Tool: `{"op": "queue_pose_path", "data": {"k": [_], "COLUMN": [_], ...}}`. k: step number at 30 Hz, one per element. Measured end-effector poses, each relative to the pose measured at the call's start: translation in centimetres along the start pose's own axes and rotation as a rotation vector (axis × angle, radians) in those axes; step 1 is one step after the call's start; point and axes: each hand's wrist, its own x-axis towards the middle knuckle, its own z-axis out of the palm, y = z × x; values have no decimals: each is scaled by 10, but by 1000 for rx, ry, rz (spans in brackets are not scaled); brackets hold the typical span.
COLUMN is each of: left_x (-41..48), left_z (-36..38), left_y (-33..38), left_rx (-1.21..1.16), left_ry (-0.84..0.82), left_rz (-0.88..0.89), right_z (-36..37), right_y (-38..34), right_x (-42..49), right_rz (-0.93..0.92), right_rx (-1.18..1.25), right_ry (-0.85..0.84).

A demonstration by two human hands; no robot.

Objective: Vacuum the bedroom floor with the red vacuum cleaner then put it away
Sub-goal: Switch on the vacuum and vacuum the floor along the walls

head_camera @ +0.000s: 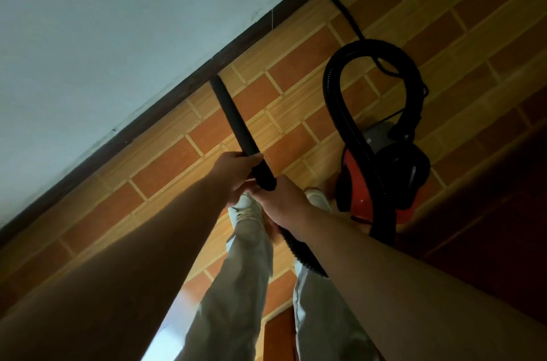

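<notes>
- Down on the tiled floor, I stand near the white wall, with its dark skirting board running across in front of me.
- The red vacuum cleaner sits on the floor on my right side, just beside my right shoe. It is nearer my right hand than my left.
- Its ribbed black hose goes up from the machine in a big loop, then comes down behind my right arm.
- The black suction tube is long and thin. It points away from me, from my hands to the skirting board, and its far tip is right at the edge where floor meets wall.
- My left hand is curled round the tube, higher up.
- My right hand is wrapped round the end where the hose joins, just below the left.
- I think the next sweep should slide the tip along that edge, so both hands steer the tube sideways.
</notes>
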Motion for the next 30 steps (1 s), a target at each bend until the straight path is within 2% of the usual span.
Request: {"op": "queue_pose_path", "data": {"k": [7, 15, 19, 23, 30], "left_x": [-142, -290, -358, -417, -492], "left_z": [-14, -27, -24, -21, -3], "left_y": [10, 55, 69, 67, 69], "left_rx": [-185, -282, -262, -193, 10], "left_ry": [-23, -31, -69, -73, -70], "left_rz": [60, 223, 378, 524, 710], "right_z": [-40, -63, -71, -80, -96], "right_y": [-45, -107, -126, -133, -127], "right_x": [-140, -265, -311, -355, -419], "right_rz": [-139, -299, -373, -418, -514], "right_rx": [-276, -547, -546, -455, -317], "right_ry": [-2, 176, 260, 271, 363]}}
